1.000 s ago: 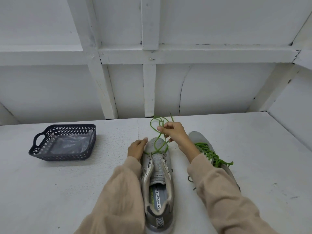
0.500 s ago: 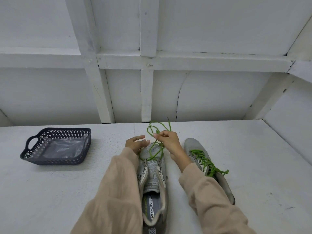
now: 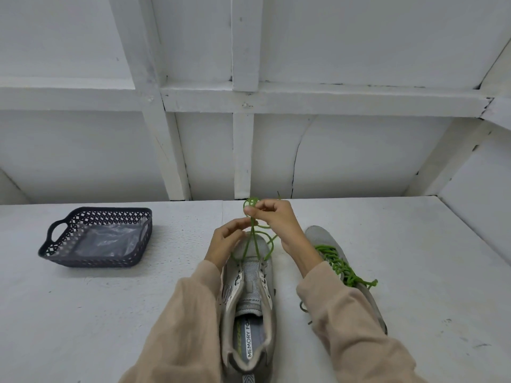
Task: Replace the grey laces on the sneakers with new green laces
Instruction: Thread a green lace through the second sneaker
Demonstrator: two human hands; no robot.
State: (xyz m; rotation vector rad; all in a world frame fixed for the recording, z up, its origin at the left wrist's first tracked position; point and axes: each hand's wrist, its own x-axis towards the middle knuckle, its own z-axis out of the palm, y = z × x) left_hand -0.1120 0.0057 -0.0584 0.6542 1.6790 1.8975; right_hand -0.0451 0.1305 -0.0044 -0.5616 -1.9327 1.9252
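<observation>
Directly over the toe of the grey mesh sneaker [image 3: 250, 295], laid heel-first toward the person, the bundled bright-green cord lace [image 3: 272, 246] is pinched in the right hand [image 3: 278, 221], while the lower, nearer left hand [image 3: 224, 243] is curled beside the taut strands, its grip not discernible.

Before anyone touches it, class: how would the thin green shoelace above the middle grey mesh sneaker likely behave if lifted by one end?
Probably floppy: the thin green shoelace droops in loops from the right hand. Likely light, since a fingertip pinch holds it up. It might snag rather than pull free, as it seems threaded into the middle grey mesh sneaker.
</observation>
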